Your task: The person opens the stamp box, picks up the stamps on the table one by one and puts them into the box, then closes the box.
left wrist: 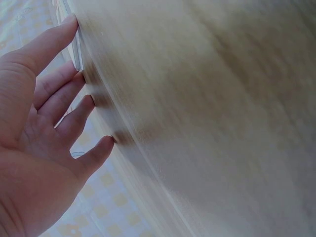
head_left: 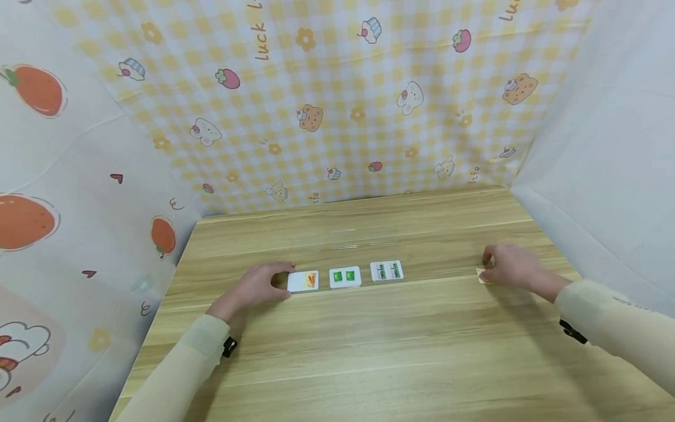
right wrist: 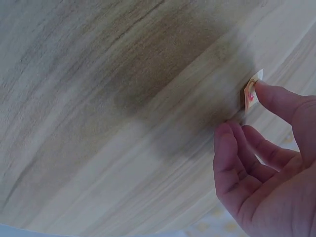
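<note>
On the left, my left hand (head_left: 261, 282) holds a white card (head_left: 299, 281) by its left end, with the thumb at the near edge and a finger at the far edge. An orange-and-red picture fills the card's right half; the left half is plain white. In the left wrist view the other fingertips (left wrist: 89, 100) rest spread on the wood. Far to the right, my right hand (head_left: 508, 266) pinches a small square picture piece (head_left: 481, 276) between thumb and fingers, low over the table. The right wrist view shows this picture piece (right wrist: 251, 93) tilted, with pink and orange on it.
Right of the held card lie a card with two green pictures (head_left: 345, 276) and a card with two dark green pictures (head_left: 387, 271). Behind the row are faint clear plastic rectangles (head_left: 345, 239). A patterned yellow-checked cloth (head_left: 337, 140) hangs behind the wooden table (head_left: 369, 351).
</note>
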`<state>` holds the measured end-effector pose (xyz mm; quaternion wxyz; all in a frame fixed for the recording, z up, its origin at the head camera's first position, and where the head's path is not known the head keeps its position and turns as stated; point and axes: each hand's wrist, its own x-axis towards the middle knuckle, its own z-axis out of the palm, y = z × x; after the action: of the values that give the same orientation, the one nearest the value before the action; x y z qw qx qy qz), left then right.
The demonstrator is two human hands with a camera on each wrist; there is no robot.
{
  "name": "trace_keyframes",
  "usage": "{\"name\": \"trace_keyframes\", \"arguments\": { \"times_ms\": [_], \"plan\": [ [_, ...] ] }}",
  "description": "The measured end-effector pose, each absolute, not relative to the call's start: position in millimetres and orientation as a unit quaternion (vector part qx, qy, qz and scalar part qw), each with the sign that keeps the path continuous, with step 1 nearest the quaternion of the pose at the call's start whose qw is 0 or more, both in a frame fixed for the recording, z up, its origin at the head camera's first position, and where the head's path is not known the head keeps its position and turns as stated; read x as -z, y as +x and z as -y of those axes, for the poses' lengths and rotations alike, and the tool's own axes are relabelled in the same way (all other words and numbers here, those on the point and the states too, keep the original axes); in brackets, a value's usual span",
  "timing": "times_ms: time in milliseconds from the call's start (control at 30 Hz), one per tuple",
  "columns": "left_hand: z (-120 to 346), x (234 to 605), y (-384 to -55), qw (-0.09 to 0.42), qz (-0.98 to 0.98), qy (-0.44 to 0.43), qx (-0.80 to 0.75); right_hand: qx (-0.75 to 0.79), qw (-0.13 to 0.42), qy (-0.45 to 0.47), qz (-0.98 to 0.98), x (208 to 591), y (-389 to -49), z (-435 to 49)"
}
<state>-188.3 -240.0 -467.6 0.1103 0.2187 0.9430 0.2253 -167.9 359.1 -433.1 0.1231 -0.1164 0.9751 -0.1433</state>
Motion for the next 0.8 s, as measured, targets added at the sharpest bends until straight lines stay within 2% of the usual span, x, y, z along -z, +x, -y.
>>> {"name": "trace_keyframes", "arguments": {
  "times_ms": [800],
  "plan": [
    [239.1, 465.8, -187.1, 0.112, -0.942, 0.219, -0.230, 0.197, 0.072, -0.114, -0.971, 440.9, -165.4, -355.7]
  ]
}}
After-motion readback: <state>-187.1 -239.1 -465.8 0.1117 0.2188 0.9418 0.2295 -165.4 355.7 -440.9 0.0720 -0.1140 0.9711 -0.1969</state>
